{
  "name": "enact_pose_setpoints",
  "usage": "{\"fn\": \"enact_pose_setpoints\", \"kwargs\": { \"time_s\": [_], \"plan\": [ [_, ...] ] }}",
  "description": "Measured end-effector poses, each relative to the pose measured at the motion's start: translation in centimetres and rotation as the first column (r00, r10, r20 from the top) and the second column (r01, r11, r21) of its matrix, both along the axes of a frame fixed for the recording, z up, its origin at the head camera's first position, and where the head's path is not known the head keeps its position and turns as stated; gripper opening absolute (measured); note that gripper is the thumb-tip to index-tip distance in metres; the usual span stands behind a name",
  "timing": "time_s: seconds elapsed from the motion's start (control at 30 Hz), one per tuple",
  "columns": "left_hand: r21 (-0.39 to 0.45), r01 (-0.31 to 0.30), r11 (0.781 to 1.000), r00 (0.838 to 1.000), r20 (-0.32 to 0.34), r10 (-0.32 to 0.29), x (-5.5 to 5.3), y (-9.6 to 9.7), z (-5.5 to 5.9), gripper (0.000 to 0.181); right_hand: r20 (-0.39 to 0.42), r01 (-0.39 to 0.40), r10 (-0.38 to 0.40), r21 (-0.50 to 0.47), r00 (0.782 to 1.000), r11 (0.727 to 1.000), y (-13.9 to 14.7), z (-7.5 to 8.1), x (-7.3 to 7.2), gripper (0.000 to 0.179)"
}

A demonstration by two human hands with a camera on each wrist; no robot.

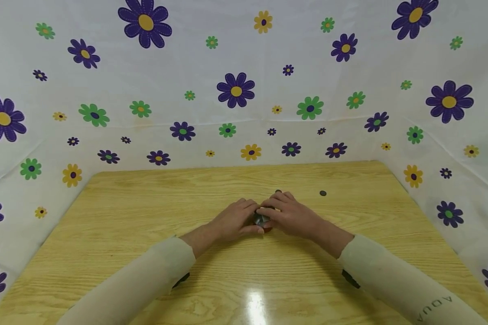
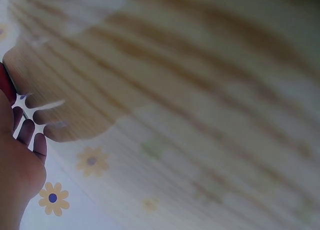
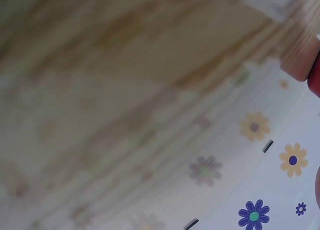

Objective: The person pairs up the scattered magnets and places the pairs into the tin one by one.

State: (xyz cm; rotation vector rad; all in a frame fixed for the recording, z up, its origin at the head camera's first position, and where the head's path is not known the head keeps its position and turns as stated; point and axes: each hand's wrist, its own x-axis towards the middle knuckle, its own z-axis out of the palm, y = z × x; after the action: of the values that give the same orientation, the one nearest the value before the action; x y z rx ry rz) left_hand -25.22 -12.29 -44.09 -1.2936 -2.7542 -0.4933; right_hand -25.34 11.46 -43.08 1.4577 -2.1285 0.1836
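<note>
Near the middle of the table, both hands hold a small rounded object point(image 1: 260, 220) with a shiny grey, see-through-looking top and red lower down. My left hand point(image 1: 236, 221) curls round its left side, thumb toward me. My right hand point(image 1: 293, 216) grips it from the right, fingers over the top. Fingers cover much of it, so its exact kind cannot be told. Its red part point(image 2: 6, 85) shows at the edge of the left wrist view, and a red edge point(image 3: 314, 81) in the right wrist view. Just beyond the right fingers lies a small dark disc point(image 1: 278, 191), partly hidden.
Another flat dark disc point(image 1: 323, 193) lies farther right on the wooden table point(image 1: 146, 198). A white cloth point(image 1: 211, 104) printed with flowers hangs behind the table and along both sides. Light glares off the tabletop near the front edge.
</note>
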Motion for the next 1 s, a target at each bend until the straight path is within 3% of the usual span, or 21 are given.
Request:
{"fn": "enact_pose_setpoints", "kwargs": {
  "time_s": [0.17, 0.4, 0.67, 0.77, 1.0],
  "plan": [
    [0.012, -0.01, 1.0, 1.0, 0.017, 0.01, 0.03, 0.09, -0.02, 0.05, 0.126, 0.005, -0.003, -0.012, 0.992, 1.0, -0.11, -0.02, 0.12, 0.04],
    [0.026, -0.008, 1.0, 1.0, 0.007, 0.008, -0.09, 0.16, -0.26, 0.049, 0.191, -0.054, 0.066, -0.066, 0.979, 0.996, -0.2, -0.2, -0.08, 0.039],
    [0.029, -0.029, 0.999, 0.999, 0.038, 0.027, -0.08, 0.09, -0.23, 0.056, 0.349, -0.017, 0.051, -0.1, 0.936, 0.995, -0.25, -0.25, -0.03, 0.025],
    [0.026, -0.031, 0.999, 0.998, 0.049, 0.03, -0.06, 0.1, -0.28, 0.057, 0.36, -0.024, 0.069, -0.128, 0.93, 0.992, -0.16, -0.33, 0.01, 0.025],
    [0.033, -0.03, 0.999, 0.999, 0.037, 0.029, -0.1, 0.18, -0.37, 0.053, 0.309, -0.092, 0.133, -0.142, 0.942, 0.986, -0.03, -0.71, -0.38, 0.024]
  ]
}}
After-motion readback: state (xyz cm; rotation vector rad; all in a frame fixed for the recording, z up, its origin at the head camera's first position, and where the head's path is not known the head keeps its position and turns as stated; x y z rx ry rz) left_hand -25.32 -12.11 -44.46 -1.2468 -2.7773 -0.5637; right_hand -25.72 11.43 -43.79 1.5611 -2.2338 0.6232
